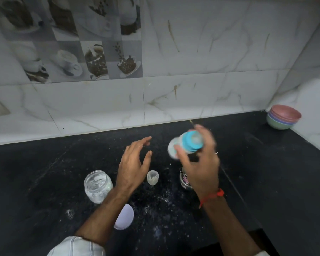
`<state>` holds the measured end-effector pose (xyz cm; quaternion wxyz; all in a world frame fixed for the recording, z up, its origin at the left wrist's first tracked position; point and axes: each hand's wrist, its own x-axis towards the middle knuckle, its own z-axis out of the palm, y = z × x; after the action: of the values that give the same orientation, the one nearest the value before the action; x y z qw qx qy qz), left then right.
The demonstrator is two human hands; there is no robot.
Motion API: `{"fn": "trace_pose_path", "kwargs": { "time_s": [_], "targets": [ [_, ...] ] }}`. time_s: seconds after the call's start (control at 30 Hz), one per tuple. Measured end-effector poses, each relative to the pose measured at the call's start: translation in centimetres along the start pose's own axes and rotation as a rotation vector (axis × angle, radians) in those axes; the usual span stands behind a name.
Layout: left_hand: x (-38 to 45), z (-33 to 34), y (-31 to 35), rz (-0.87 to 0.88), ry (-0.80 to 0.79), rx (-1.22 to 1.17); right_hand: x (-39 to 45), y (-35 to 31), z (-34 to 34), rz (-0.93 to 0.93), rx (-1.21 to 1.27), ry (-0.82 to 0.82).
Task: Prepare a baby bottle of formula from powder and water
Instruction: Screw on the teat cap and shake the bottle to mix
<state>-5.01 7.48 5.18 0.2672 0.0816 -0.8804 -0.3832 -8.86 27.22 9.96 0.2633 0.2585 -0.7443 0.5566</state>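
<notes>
My right hand (201, 163) grips a baby bottle (187, 145) with a blue collar and clear teat, held above the black counter and tilted with its top toward me; it is motion-blurred. My left hand (135, 163) hovers open beside it, fingers spread, holding nothing. Below my left hand stands a small clear bottle cap (152, 177). An open clear jar (98, 185) with white powder stands at the left, its white lid (125, 217) lying by my left forearm. A small metal container (185, 180) sits partly hidden under my right hand.
White powder is scattered on the black counter (44, 182) near me. A stack of pastel bowls (283, 117) sits in the back right corner. Tiled walls close the back and right sides. The counter's front edge steps in at lower right.
</notes>
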Motion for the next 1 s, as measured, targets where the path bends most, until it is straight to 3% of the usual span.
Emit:
{"fn": "trace_pose_path", "kwargs": {
  "time_s": [0.07,0.23,0.27,0.37,0.6,0.77,0.9,1.0],
  "targets": [
    [0.0,-0.2,0.3,0.032,-0.009,-0.002,-0.8,0.5,0.1,0.165,-0.057,-0.223],
    [0.3,-0.3,-0.1,0.023,0.001,0.016,-0.9,0.5,0.0,0.012,0.05,0.025],
    [0.3,-0.2,0.0,0.014,0.002,0.011,-0.8,0.6,0.1,0.009,0.042,0.01],
    [0.1,-0.2,0.3,0.039,-0.008,0.003,-0.6,0.9,0.4,0.16,-0.042,-0.233],
    [0.0,-0.2,0.6,0.037,-0.017,-0.005,0.1,0.3,-0.1,0.005,0.066,-0.015],
    [0.0,-0.5,0.5,0.036,-0.002,-0.01,0.0,0.5,-0.2,0.102,-0.007,-0.154],
    [0.3,-0.6,0.3,0.04,0.01,-0.013,-0.2,-0.1,-0.4,-0.058,0.101,0.082],
    [0.3,-0.4,0.6,0.035,-0.003,-0.02,-0.3,-0.3,0.2,0.123,0.052,-0.123]
  ]
}}
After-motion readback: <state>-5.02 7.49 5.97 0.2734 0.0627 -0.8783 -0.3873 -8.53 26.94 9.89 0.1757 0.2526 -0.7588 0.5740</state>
